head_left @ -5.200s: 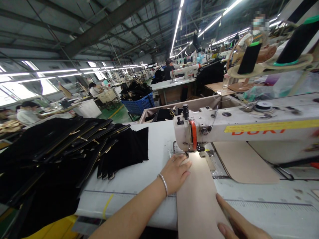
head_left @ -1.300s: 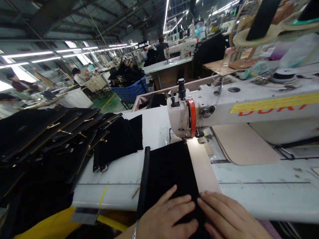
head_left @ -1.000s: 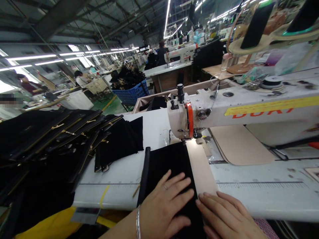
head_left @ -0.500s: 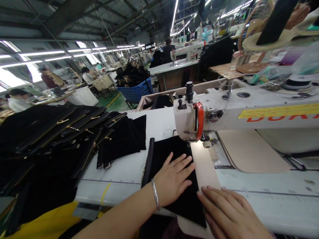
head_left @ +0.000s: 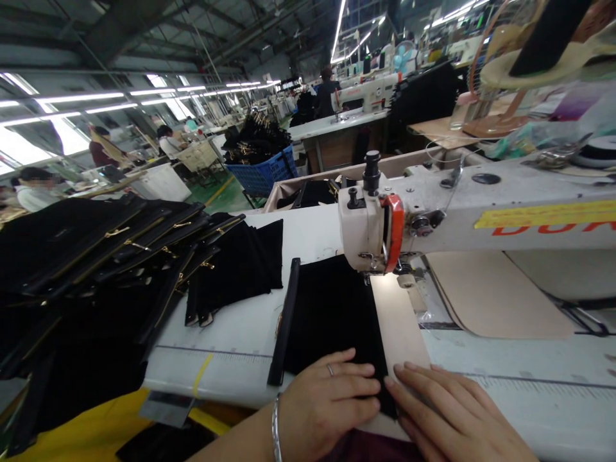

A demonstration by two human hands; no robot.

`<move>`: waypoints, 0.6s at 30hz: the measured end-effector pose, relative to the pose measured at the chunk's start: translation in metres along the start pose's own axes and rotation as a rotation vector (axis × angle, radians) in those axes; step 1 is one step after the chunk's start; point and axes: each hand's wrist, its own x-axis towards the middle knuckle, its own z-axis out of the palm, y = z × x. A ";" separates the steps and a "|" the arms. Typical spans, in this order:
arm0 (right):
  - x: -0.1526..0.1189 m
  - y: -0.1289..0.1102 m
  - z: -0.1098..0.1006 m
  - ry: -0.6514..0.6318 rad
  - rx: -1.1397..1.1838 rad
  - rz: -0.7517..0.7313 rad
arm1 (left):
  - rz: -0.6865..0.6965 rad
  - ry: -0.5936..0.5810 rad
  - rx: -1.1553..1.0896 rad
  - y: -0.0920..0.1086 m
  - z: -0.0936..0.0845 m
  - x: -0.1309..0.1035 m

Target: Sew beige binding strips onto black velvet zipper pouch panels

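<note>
Black fabric panel lies over the tan strip, far edge under the sewing machine. My left hand has slid back from mid-panel to its near edge, flat, fingers spread, beside my flat right hand; nothing gripped.

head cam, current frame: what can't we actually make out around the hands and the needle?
- Needle and presser foot: head view, hidden behind the sewing machine head and glare from its lamp.
- Near edge of the black fabric piece: covered by the left hand and right hand.
- Right hand's wrist: cut off by the bottom edge.
- Red lettering on the machine arm: partly under the yellow strip, cut off at the right edge.
- Beige strip: far end lost in glare.
</note>
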 end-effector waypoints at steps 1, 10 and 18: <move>0.002 0.000 -0.001 0.003 0.004 0.007 | -0.004 0.007 0.006 -0.002 0.001 0.002; 0.003 0.007 0.008 -0.036 0.083 0.085 | -0.014 0.016 0.028 -0.021 0.000 0.017; 0.009 0.016 0.018 -0.107 0.173 0.182 | -0.029 0.014 0.087 -0.041 0.002 0.030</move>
